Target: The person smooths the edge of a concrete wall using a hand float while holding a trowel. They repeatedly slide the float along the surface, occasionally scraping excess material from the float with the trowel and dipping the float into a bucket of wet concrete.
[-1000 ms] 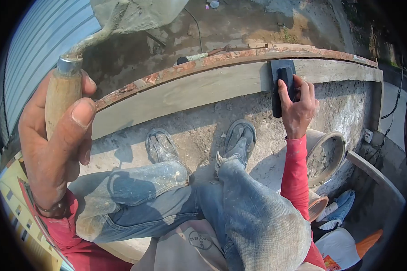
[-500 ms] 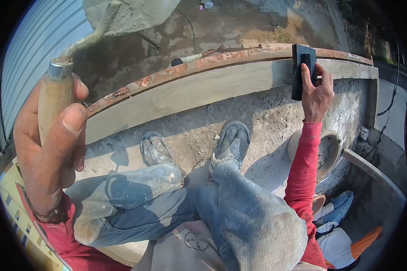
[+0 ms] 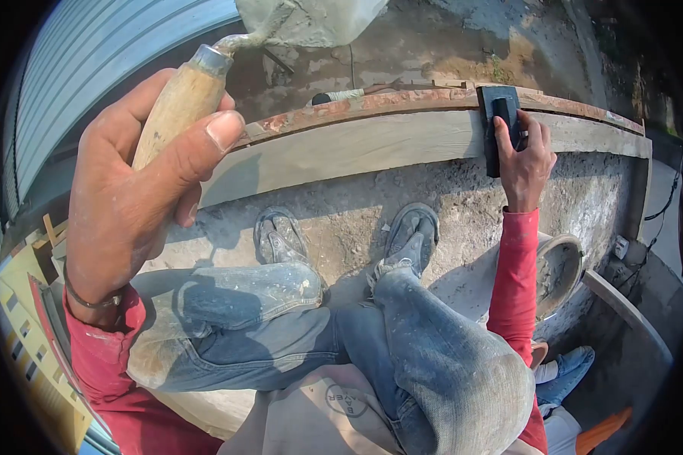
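My left hand [image 3: 121, 205] is wrapped around the wooden handle of a trowel [image 3: 178, 110], raised at the upper left. Wet grey mortar coats the trowel's blade, which reaches past the top of the view. With my right arm stretched forward, my right hand [image 3: 525, 171] grips a black plastering float [image 3: 489, 125]. The float lies against the smooth grey plastered face of a low wall [image 3: 349, 148] and reaches up over its upper edge. A strip of reddish brick [image 3: 357, 106] runs along behind that face.
My sandalled feet stand on a rough, mortar-strewn surface [image 3: 349, 227]. A round basin [image 3: 577, 265] sits to the right, near a plank [image 3: 626, 311]. Another person's jeans-clad leg [image 3: 561, 379] shows at lower right. Behind the wall, an arm and sleeve [image 3: 349, 94] are visible.
My left hand has swung the trowel to the right, its handle now more tilted. My right hand has slid the float a little left along the wall and tilted it slightly. The view has shifted.
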Tool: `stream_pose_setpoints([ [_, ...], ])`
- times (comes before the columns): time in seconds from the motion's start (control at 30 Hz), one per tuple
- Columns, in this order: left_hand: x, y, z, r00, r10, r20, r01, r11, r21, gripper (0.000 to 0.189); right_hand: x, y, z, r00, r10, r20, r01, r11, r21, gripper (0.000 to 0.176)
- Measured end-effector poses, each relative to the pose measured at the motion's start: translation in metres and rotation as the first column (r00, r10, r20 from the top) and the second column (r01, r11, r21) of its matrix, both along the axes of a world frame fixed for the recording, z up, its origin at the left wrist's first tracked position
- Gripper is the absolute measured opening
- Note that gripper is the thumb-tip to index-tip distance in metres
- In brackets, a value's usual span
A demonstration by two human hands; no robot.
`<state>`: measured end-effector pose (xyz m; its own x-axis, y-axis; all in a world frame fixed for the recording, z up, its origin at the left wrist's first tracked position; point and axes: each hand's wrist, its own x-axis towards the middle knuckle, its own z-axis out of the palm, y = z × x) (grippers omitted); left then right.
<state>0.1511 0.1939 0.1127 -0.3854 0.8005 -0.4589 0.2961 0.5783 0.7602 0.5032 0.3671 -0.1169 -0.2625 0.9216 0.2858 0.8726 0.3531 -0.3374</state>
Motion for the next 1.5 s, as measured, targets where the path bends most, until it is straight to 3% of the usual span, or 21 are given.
stream_pose_setpoints([
  [0.07, 0.0, -0.001, -0.001, 1.0, 0.004, 0.011, -0.004, 1.0, 0.005, 0.044, 0.042, 0.028, 0.011, 0.974, -0.219, -0.065, 0.216, 0.975, -0.043, 0.037],
  [0.13, 0.002, 0.004, -0.002, 0.999, 0.001, 0.033, -0.001, 1.0, -0.025, 0.042, 0.004, 0.001, 0.027, 0.988, -0.098, -0.12, 0.093, 0.995, -0.042, 0.038],
  [0.17, 0.005, 0.006, -0.003, 0.999, -0.023, 0.044, 0.024, 0.999, -0.022, 0.042, -0.034, -0.025, 0.035, 0.994, 0.05, -0.093, -0.05, 0.999, 0.0, 0.041],
  [0.23, 0.009, 0.014, -0.005, 0.997, -0.07, 0.02, 0.07, 0.997, -0.017, 0.039, -0.096, -0.075, 0.023, 0.925, 0.347, -0.155, -0.354, 0.935, -0.021, 0.049],
  [0.3, 0.012, 0.016, -0.006, 0.995, -0.095, 0.033, 0.095, 0.995, -0.026, 0.039, -0.124, -0.099, 0.011, 0.862, 0.464, -0.205, -0.479, 0.878, -0.023, 0.05],
  [0.37, 0.012, 0.013, -0.007, 0.994, -0.1, 0.031, 0.102, 0.994, -0.05, 0.038, -0.09, -0.072, 0.008, 0.919, 0.372, -0.129, -0.375, 0.927, -0.001, 0.048],
  [0.47, 0.011, 0.006, -0.007, 0.994, -0.11, 0.019, 0.111, 0.992, -0.066, 0.037, 0.007, 0.005, 0.002, 1.0, -0.008, 0.026, 0.008, 1.0, 0.028, 0.042],
  [0.53, 0.012, 0.006, -0.006, 0.993, -0.111, 0.033, 0.113, 0.991, -0.071, 0.038, 0.058, 0.033, -0.002, 0.981, -0.195, 0.002, 0.194, 0.973, 0.129, 0.04],
  [0.6, 0.015, 0.01, -0.005, 0.992, -0.12, 0.034, 0.122, 0.99, -0.073, 0.038, 0.024, 0.014, 0.017, 0.979, -0.147, -0.14, 0.149, 0.989, 0.005, 0.039],
  [0.7, 0.022, 0.021, -0.005, 0.989, -0.131, 0.063, 0.134, 0.989, -0.061, 0.039, -0.062, -0.055, 0.017, 0.953, 0.264, -0.147, -0.262, 0.964, 0.033, 0.044],
  [0.73, 0.023, 0.022, -0.007, 0.989, -0.139, 0.055, 0.142, 0.988, -0.057, 0.038, -0.075, -0.067, 0.009, 0.927, 0.319, -0.197, -0.327, 0.945, -0.007, 0.044],
  [0.8, 0.023, 0.02, -0.008, 0.987, -0.149, 0.054, 0.152, 0.986, -0.067, 0.038, -0.061, -0.052, 0.006, 0.964, 0.245, -0.102, -0.243, 0.97, 0.03, 0.044],
  [0.9, 0.022, 0.016, -0.006, 0.991, -0.101, 0.093, 0.106, 0.993, -0.058, 0.03, 0.029, 0.026, -0.007, 0.992, -0.118, 0.05, 0.112, 0.989, 0.098, 0.042],
  [1.0, 0.022, 0.018, -0.005, 0.992, -0.082, 0.092, 0.088, 0.994, -0.06, 0.03, 0.043, 0.043, 0.009, 0.973, -0.223, -0.053, 0.226, 0.972, 0.065, 0.043],
  [1.07, 0.025, 0.023, -0.004, 0.993, -0.073, 0.092, 0.076, 0.997, -0.031, 0.03, -0.021, -0.002, 0.026, 0.996, 0.008, -0.085, 0.0, 0.995, 0.095, 0.044],
  [1.13, 0.028, 0.028, -0.005, 0.993, -0.091, 0.081, 0.093, 0.995, -0.019, 0.031, -0.075, -0.051, 0.018, 0.951, 0.27, -0.149, -0.27, 0.963, 0.017, 0.047],
  [1.23, 0.023, 0.026, -0.009, 0.989, -0.138, 0.049, 0.14, 0.989, -0.038, 0.032, -0.062, -0.043, 0.004, 0.969, 0.235, -0.071, -0.235, 0.972, 0.013, 0.047],
  [1.33, 0.019, 0.02, -0.008, 0.988, -0.156, 0.003, 0.156, 0.984, -0.081, 0.031, 0.024, 0.024, -0.002, 0.986, -0.104, 0.127, 0.093, 0.991, 0.091, 0.042],
  [1.4, 0.016, 0.02, -0.011, 0.975, -0.219, -0.029, 0.216, 0.973, -0.081, 0.03, 0.054, 0.046, 0.021, 0.997, -0.075, 0.03, 0.068, 0.979, 0.194, 0.04],
  [1.47, 0.015, 0.023, -0.01, 0.973, -0.229, -0.025, 0.225, 0.969, -0.102, 0.03, 0.033, 0.036, 0.069, 0.961, 0.07, -0.266, -0.069, 0.998, 0.014, 0.04],
  [1.5, 0.014, 0.024, -0.014, 0.959, -0.27, -0.086, 0.263, 0.961, -0.087, 0.03, 0.02, 0.027, 0.085, 0.932, 0.179, -0.315, -0.183, 0.983, 0.015, 0.042],
])
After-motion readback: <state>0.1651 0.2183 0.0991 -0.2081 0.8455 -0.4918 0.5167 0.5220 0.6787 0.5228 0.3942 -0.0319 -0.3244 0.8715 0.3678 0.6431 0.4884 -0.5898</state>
